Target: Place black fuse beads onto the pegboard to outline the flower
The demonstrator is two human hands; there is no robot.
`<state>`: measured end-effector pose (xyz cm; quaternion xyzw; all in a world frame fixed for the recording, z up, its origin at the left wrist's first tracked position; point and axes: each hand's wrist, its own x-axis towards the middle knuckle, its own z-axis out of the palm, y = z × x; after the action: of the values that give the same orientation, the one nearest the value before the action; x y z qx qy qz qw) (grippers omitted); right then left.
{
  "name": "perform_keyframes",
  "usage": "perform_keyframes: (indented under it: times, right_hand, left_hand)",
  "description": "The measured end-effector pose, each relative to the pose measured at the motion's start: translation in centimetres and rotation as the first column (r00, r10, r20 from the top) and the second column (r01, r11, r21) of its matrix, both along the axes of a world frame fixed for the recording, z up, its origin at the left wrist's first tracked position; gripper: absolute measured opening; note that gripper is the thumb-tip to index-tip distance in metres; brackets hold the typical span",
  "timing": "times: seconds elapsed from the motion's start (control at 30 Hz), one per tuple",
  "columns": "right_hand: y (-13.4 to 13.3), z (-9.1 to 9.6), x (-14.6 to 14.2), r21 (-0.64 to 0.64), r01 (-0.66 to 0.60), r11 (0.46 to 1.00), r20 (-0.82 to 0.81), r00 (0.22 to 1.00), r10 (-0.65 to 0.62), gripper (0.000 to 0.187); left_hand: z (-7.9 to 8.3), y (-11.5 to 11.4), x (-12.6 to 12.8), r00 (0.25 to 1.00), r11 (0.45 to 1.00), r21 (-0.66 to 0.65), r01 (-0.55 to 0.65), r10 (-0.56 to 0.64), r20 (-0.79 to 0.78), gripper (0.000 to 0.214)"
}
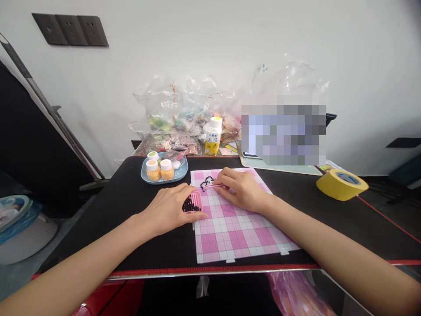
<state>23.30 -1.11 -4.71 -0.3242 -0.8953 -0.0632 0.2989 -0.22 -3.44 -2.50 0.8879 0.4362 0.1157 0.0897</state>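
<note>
My left hand (169, 206) grips a small pink ridged tray (197, 199), thumb along its near side. Black beads (190, 205) lie heaped in that tray, at the left edge of a pink-and-white checked pegboard (226, 237). Over the board's upper part, my right hand (241, 188) is closed on slim pink tweezers (213, 186), their tip pointing left. Close to the tip, a curved outline of black beads (207, 180) sits on the board. Whether a bead is between the tips is too small to tell.
A blue plate (144, 175) carries several lidded bead jars (166, 170) at back left. Behind the board stand a yellow-white bottle (213, 137) and plastic bags (177, 109). A yellow tape roll (340, 184) lies on the right; a blurred-out screen (283, 136) is at back right.
</note>
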Motion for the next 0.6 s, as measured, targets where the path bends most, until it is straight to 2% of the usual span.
perform_keyframes:
  times: [0.6]
  right_hand:
    - [0.07,-0.08,0.00,0.027,-0.001,1.000,0.014,1.000,0.001,0.021]
  left_hand:
    - [-0.16,0.06,-0.10,1.000,1.000,0.002,0.007,-0.007,-0.021,0.055]
